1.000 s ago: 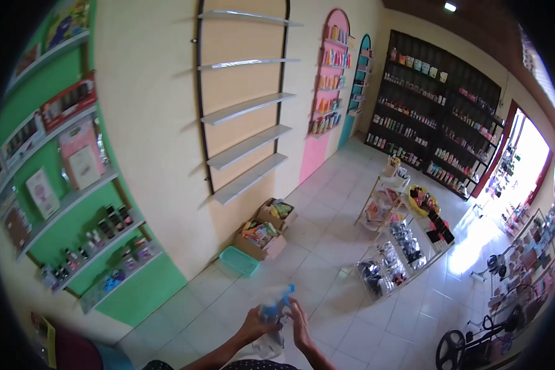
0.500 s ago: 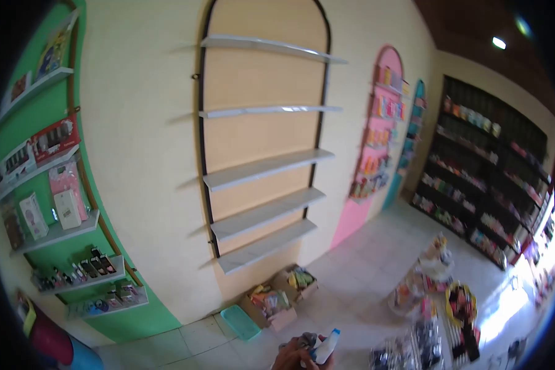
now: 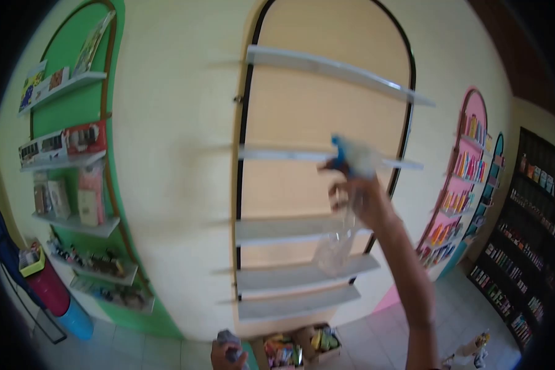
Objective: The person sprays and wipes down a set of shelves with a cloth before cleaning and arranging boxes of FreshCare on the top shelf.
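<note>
Beyond the raised right hand [image 3: 367,198], wall shelves [image 3: 277,282]; right of the left hand [image 3: 223,360], filled boxes [image 3: 325,357]. Print on packages [image 3: 86,137] left of both hands is illegibly blurred. The right hand grips a clear, blue-nozzled spray bottle [image 3: 335,250]; the left, lower and apart, clutches a grey cloth [image 3: 228,339].

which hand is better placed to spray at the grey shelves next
Probably the right hand: it grips the spray bottle, raised in front of the grey shelves. The left hand is low, holding what looks like a cloth.
</note>
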### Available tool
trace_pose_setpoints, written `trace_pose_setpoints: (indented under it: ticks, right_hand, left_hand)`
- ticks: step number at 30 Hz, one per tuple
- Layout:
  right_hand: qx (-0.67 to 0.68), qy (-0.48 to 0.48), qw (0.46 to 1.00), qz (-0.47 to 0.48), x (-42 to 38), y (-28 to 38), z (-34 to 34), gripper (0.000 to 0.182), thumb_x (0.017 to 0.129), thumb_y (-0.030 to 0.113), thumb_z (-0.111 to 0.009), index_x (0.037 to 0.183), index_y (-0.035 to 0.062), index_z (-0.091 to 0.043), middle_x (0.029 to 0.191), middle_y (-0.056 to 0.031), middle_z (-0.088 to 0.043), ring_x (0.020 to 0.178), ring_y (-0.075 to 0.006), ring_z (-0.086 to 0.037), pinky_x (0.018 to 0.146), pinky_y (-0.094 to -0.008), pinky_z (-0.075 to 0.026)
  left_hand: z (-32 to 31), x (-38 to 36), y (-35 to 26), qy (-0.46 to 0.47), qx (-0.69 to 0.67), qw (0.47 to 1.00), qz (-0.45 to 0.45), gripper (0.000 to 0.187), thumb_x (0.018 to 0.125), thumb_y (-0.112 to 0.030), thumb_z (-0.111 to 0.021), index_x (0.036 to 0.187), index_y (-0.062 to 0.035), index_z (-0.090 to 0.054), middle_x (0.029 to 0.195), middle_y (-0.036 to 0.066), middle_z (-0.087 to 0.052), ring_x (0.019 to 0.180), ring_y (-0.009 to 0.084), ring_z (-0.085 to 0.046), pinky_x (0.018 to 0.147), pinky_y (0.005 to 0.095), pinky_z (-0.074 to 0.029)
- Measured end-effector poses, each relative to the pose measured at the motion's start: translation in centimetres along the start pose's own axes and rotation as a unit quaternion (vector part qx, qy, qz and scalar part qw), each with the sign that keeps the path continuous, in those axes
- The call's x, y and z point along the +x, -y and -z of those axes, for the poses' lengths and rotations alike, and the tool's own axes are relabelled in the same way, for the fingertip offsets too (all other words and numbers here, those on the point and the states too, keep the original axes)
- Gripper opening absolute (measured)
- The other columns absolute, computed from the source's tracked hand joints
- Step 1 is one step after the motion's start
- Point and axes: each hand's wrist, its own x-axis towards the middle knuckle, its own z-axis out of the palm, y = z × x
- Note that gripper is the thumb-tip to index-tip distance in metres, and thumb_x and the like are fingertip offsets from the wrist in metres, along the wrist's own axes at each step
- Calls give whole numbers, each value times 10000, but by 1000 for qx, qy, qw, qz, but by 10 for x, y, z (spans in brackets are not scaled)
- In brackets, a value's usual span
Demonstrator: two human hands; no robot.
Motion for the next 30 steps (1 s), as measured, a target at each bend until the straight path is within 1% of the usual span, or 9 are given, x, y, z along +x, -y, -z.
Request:
trace_pose_setpoints:
  ticks: [2,6,10,11,12,15,23,26,30]
  right_hand:
    - [-44,28,997,-53,74,54,0,354,678,221,-548,1001,84,-501,945,-66,-570,702,-145,-525,560,-328,-455]
    - [-79,55,992,-83,184,119,-9,204,644,114,-578,801,-2,-517,842,-150,-575,596,-161,-531,535,-301,-456]
    - [-117,31,988,-98,229,136,-21,214,622,99,-593,774,-22,-502,809,-159,-564,559,-164,-535,502,-295,-456]
    - [-151,9,984,-96,234,136,-24,226,624,123,-584,777,-25,-510,786,-154,-569,502,-134,-514,479,-259,-451]
    - [-185,-13,978,-95,237,134,-26,241,626,147,-575,780,-28,-518,763,-149,-573,445,-105,-493,457,-224,-446]
    - [-244,-9,965,-98,244,132,-22,214,616,139,-573,749,-19,-520,704,-139,-569,426,-97,-485,438,-202,-442]
    - [-272,28,959,-76,218,151,47,202,581,114,-603,720,10,-499,690,-140,-556,451,-131,-498,441,-233,-412]
    - [-303,27,943,-137,212,156,73,187,579,117,-597,706,7,-516,712,-152,-563,438,-119,-486,449,-246,-417]
    - [-315,-13,943,-110,210,154,100,162,571,117,-600,676,25,-519,650,-102,-560,449,-115,-490,502,-279,-416]
  left_hand:
    - [-23,6,21,10,-21,995,95,161,673,-78,-641,766,-18,-525,816,102,-443,709,229,-509,600,310,-436]
    - [-81,28,47,8,-76,996,36,143,690,-93,-625,769,-25,-527,806,106,-449,708,248,-506,595,318,-425]
    - [-106,40,52,-18,-80,996,39,129,699,-94,-612,769,-27,-528,791,109,-447,691,243,-501,571,320,-417]
    - [-109,37,53,-47,-91,994,48,126,697,-89,-610,766,-24,-526,783,107,-448,677,236,-499,565,322,-414]
    - [-110,31,52,-33,-182,967,178,115,689,-75,-608,751,-17,-530,780,98,-447,637,216,-491,549,317,-404]
    - [-105,29,52,-97,-43,991,81,113,678,-67,-613,735,-8,-536,766,86,-438,600,197,-476,534,309,-392]
    - [-115,43,41,-139,-37,980,137,107,674,-68,-608,744,-12,-549,772,90,-445,665,207,-481,583,291,-406]
    - [-125,53,25,-101,34,988,113,124,668,-85,-612,748,-12,-552,784,107,-452,684,242,-488,614,316,-411]
    - [-143,65,14,-57,46,991,109,141,663,-100,-616,748,-9,-550,795,123,-459,716,272,-488,635,341,-408]
